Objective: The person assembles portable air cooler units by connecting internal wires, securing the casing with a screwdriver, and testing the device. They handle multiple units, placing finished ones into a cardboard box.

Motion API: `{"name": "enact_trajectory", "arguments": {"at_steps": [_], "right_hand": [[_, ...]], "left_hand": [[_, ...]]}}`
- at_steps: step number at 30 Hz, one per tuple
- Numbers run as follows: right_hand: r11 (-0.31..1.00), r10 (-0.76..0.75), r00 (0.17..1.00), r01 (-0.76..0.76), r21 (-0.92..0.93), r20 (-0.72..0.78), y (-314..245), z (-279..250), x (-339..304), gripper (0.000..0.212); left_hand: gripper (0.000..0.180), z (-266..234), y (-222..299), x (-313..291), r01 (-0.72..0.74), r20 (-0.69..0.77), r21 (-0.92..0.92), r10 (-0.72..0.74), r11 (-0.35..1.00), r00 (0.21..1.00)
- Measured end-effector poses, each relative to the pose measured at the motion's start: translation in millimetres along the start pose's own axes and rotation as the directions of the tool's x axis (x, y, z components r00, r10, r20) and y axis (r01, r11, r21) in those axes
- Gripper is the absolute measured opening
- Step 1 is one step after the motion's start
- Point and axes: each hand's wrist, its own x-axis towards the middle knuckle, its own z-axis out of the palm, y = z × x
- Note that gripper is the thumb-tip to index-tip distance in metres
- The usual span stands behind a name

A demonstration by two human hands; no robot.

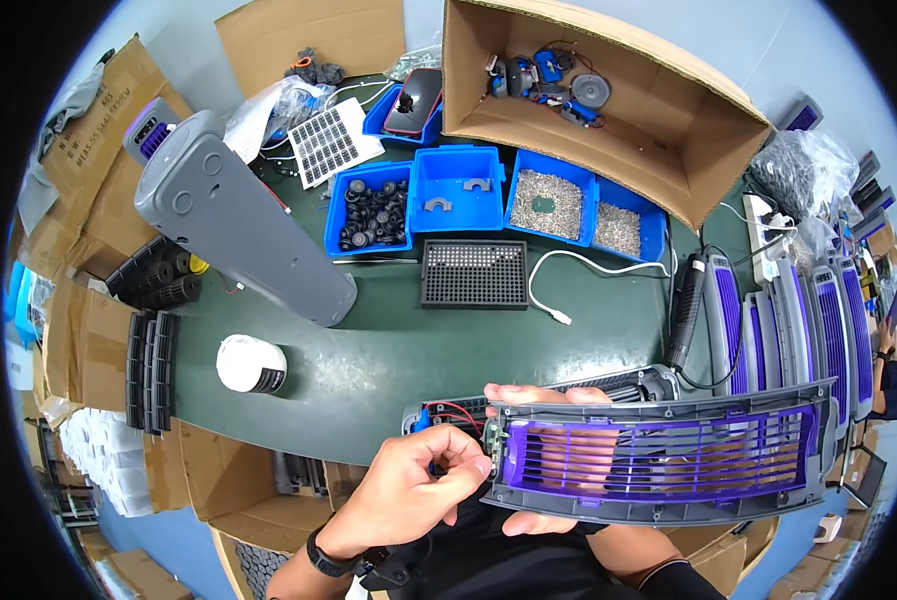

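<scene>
My right hand (529, 396) grips a long grey panel with a purple slatted grille (659, 460) from behind, its fingers showing through the slats. The panel's inner side with screw posts faces me. A small green circuit board (495, 446) sits at the panel's left end. There my left hand (424, 485) is closed in a pinch, thumb and forefinger at the board's edge; what they hold is hidden. Red wires (456, 408) run from near the board toward a blue part (423, 420). Behind the panel, a grey housing (609, 384) lies on the table, partly covered.
A grey tower-shaped casing (239, 215) lies slanted at left, near a white tub (252, 364). Blue bins (457, 190) hold black parts and screws. Nearby are a black perforated tray (475, 274), a cardboard box (609, 90), an electric screwdriver (685, 310) and purple-grey panels (726, 320).
</scene>
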Motion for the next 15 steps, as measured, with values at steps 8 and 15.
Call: {"name": "enact_trajectory", "arguments": {"at_steps": [8,15], "right_hand": [[0.996,0.005,0.999,-0.002,-0.087,0.038,-6.2,-0.5,5.1,0.117],[0.999,-0.023,0.999,0.023,-0.027,0.026,-4.5,2.7,7.5,0.115]], "left_hand": [[0.016,-0.3,-0.7,-0.4,0.000,-0.022,0.092,0.002,0.996,1.000],[0.015,2.3,-0.2,1.4,-0.094,-0.027,0.155,0.099,0.983,0.995]]}}
